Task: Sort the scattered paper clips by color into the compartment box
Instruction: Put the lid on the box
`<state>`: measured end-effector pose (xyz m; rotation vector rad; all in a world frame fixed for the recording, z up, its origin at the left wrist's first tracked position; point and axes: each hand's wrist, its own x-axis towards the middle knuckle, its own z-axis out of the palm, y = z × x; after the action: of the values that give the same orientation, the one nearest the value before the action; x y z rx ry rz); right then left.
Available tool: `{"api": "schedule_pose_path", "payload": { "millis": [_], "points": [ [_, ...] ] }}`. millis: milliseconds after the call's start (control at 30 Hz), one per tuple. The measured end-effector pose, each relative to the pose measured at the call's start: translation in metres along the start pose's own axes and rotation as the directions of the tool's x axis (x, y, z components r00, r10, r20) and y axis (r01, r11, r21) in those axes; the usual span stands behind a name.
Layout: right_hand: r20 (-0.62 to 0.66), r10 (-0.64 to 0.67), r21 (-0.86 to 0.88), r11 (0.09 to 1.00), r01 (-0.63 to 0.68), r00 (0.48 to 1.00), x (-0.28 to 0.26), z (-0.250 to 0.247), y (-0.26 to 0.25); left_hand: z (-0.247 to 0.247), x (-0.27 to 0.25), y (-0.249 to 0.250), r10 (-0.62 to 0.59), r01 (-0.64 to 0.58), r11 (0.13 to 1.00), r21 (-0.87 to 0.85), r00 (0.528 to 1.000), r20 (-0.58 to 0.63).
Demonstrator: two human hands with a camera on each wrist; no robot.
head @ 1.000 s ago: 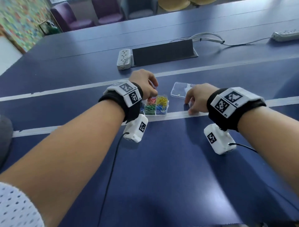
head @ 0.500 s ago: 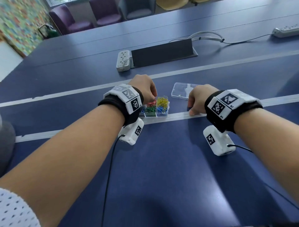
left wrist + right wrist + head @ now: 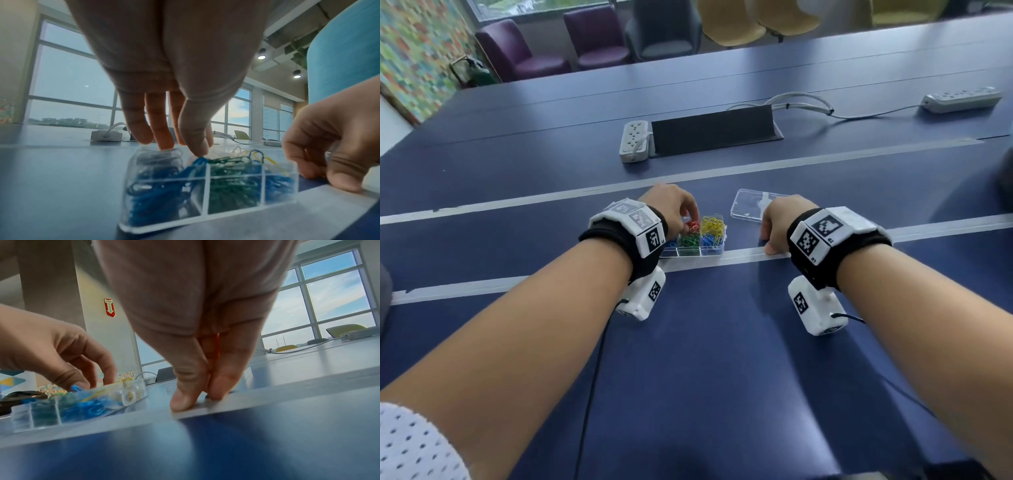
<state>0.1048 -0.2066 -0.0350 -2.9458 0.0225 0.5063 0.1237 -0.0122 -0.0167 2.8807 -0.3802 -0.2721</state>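
Note:
A clear compartment box [image 3: 690, 253] sits on the blue table, holding red [image 3: 693, 225], yellow [image 3: 713, 223], green [image 3: 688, 241] and blue clips [image 3: 156, 199] in separate cells. My left hand [image 3: 690, 219] reaches down into the box, and its thumb and forefinger pinch a blue paper clip [image 3: 200, 160] at the top of the pile. To the right of the box, my right hand [image 3: 768, 245] is on the white tape line. Its thumb and forefinger [image 3: 218, 386] press together on the table around a small blue clip [image 3: 206, 396], most of it hidden.
The box's clear lid [image 3: 748, 205] lies flat just behind my right hand. Farther back stand a black cable hatch [image 3: 714, 132] and a white power strip [image 3: 633, 142]. Another power strip [image 3: 960, 99] lies far right. Chairs line the far table edge.
My left hand has dipped its fingers lower into the box. My right hand stays at the tape line with its fingers drawn together.

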Motion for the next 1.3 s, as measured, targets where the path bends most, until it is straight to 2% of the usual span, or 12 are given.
{"api": "schedule_pose_path", "payload": {
  "millis": [133,267,367,500,700,867,1000,1167,1300],
  "points": [
    [-0.052,-0.016,-0.011,1.000,0.016,0.999,0.002,0.006,-0.001,0.003,0.002,-0.001,-0.012,0.012,0.999,-0.043,1.000,-0.005],
    [-0.060,-0.035,-0.013,0.999,0.034,0.998,-0.001,0.007,0.002,0.004,-0.004,-0.006,-0.006,-0.001,0.995,-0.103,0.998,-0.066],
    [-0.054,-0.035,0.021,0.999,0.036,0.998,-0.001,-0.001,0.006,0.006,-0.017,-0.018,-0.027,0.032,0.991,-0.132,0.999,0.038],
    [-0.209,-0.013,0.073,0.997,0.029,0.978,0.004,-0.009,0.011,0.010,-0.030,-0.039,-0.084,0.105,0.985,-0.136,0.985,0.148],
    [-0.052,0.006,-0.098,0.995,-0.011,0.999,0.019,-0.021,0.008,0.009,-0.023,-0.051,-0.080,0.103,0.982,-0.157,0.987,0.142],
    [-0.080,-0.023,-0.088,0.996,0.016,0.997,0.023,-0.036,0.007,0.011,-0.018,-0.059,-0.072,0.091,0.983,-0.157,0.990,0.124],
    [-0.138,-0.158,0.013,0.987,0.161,0.978,0.018,-0.056,-0.004,0.012,-0.017,-0.060,-0.057,0.072,0.990,-0.122,0.991,0.124],
    [-0.024,-0.375,0.024,0.927,0.375,0.927,0.004,-0.046,-0.038,0.011,-0.020,-0.061,-0.063,0.080,0.987,-0.139,0.990,0.123],
    [0.038,-0.412,-0.032,0.910,0.413,0.910,0.005,-0.028,-0.059,0.010,-0.023,-0.059,-0.074,0.089,0.987,-0.136,0.991,0.115]
  ]
}}
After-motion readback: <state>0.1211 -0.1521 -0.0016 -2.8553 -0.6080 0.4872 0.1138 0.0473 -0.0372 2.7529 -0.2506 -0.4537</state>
